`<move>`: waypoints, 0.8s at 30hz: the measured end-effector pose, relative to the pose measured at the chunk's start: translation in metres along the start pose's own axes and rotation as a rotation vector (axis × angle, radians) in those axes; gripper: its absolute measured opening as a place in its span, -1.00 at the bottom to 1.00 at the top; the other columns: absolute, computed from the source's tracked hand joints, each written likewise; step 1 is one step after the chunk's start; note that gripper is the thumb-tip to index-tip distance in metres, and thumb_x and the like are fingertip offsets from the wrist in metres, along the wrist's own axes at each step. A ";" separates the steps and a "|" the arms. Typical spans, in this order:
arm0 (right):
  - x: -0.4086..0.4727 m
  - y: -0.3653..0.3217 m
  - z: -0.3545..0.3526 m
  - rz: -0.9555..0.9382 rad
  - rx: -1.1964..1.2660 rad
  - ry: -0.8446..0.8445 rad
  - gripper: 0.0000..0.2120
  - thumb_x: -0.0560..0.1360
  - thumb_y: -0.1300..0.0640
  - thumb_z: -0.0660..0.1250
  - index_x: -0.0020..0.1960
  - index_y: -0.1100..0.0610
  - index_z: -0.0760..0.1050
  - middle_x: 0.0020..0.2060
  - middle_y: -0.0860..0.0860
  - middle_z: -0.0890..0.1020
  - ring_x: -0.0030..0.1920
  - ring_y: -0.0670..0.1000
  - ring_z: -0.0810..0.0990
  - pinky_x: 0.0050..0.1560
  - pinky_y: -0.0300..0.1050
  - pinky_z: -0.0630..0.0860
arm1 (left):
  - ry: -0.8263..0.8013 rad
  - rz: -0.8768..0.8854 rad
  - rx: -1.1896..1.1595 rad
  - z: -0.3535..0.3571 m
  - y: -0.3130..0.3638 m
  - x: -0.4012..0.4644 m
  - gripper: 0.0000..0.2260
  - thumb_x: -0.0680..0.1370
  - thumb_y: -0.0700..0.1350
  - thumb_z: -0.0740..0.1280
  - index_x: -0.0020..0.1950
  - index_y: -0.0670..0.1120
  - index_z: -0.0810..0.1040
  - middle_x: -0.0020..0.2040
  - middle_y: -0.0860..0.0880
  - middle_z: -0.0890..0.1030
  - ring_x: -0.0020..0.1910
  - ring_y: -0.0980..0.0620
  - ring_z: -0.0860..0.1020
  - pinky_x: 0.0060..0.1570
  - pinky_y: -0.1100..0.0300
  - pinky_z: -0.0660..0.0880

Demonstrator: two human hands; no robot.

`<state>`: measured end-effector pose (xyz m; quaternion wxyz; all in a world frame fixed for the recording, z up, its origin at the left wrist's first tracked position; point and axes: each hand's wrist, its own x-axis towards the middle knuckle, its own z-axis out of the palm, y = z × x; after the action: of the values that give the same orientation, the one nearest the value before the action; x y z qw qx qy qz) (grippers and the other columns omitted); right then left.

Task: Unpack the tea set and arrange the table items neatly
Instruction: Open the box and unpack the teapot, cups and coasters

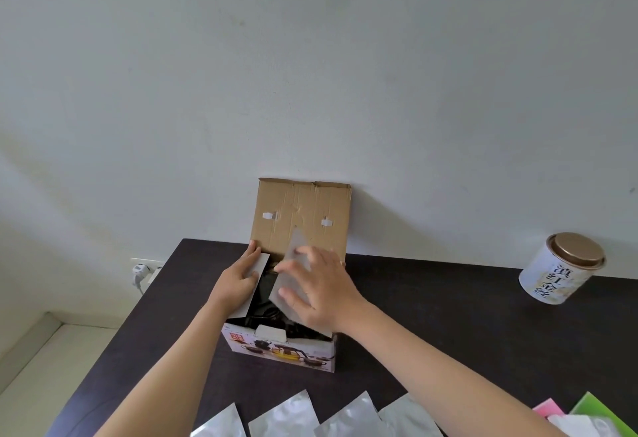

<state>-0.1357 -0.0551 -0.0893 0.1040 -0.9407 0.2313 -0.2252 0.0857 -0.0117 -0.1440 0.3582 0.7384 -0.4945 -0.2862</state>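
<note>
Fingers (253, 255) of the left hand (238, 279) lie flat along the left side flap (253, 286) of an opened tea set box (281, 350), thumb tucked over the flap's inner edge and holding it outward. The right hand (317, 290) spreads loose, straight fingers over the right side flap (293, 274), pressing it; that flap is blurred. Between the two flaps the box's dark interior shows, its contents too dim to make out. The brown cardboard lid (300, 215) stands upright behind the hands, leaning against the white wall (310, 74). The box sits near the back edge of the dark desk (431, 316), its printed front facing the person. A round tea tin (561, 269) with a gold lid stands well apart at the right. Silver foil pouches (293, 416) lie in a row along the near edge, with pink and green packets (587, 409) at the right corner. A wall socket (143, 269) with a plug sits left of the desk.
</note>
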 end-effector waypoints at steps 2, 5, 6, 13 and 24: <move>-0.015 0.007 -0.016 0.032 0.176 0.135 -0.66 0.57 -0.20 0.09 0.24 -0.04 0.32 0.19 0.10 0.44 0.22 0.08 0.43 0.18 0.01 0.39 | -0.004 0.031 0.070 0.001 0.001 -0.002 -0.49 0.58 -0.23 0.17 0.51 0.05 0.22 0.49 0.31 0.10 0.43 0.13 0.27 0.38 0.17 0.21; -0.044 0.021 -0.032 0.080 0.427 0.305 -0.71 0.58 -0.15 0.11 0.18 0.00 0.35 0.10 0.02 0.51 0.09 0.00 0.53 0.04 -0.12 0.48 | -0.003 0.056 0.125 0.003 -0.001 -0.002 -0.50 0.60 -0.18 0.17 0.53 0.04 0.18 0.51 0.29 0.05 0.44 0.09 0.27 0.34 0.17 0.24; -0.055 0.027 -0.035 0.115 0.508 0.335 -0.75 0.58 -0.13 0.14 0.15 0.00 0.36 0.05 -0.03 0.52 0.02 -0.04 0.54 -0.01 -0.15 0.49 | -0.004 0.062 0.145 0.004 -0.002 -0.002 -0.50 0.61 -0.16 0.17 0.53 0.04 0.16 0.51 0.30 0.03 0.44 0.09 0.27 0.32 0.18 0.25; -0.128 0.062 -0.045 0.492 0.581 0.409 -0.83 0.49 -0.04 0.29 -0.03 0.03 0.41 -0.15 -0.10 0.58 -0.05 -0.07 0.59 -0.10 -0.25 0.49 | 0.019 0.074 0.220 0.007 -0.003 -0.003 -0.52 0.62 -0.09 0.15 0.54 0.08 0.14 0.50 0.33 -0.01 0.42 0.07 0.32 0.21 0.16 0.34; -0.125 0.055 -0.017 0.797 0.165 -0.397 -0.43 0.56 -0.28 0.06 0.48 -0.04 0.19 0.56 0.06 -0.13 0.54 0.10 -0.20 0.41 0.34 -0.24 | 0.081 0.039 0.242 0.013 0.005 -0.008 -0.53 0.61 -0.06 0.15 0.52 0.12 0.19 0.49 0.36 0.04 0.35 0.07 0.40 0.10 0.16 0.41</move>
<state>-0.2640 -0.0444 -0.1384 0.2994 -0.7918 0.5324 -0.0006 0.0702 -0.0091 -0.1468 0.2919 0.7774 -0.5247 -0.1873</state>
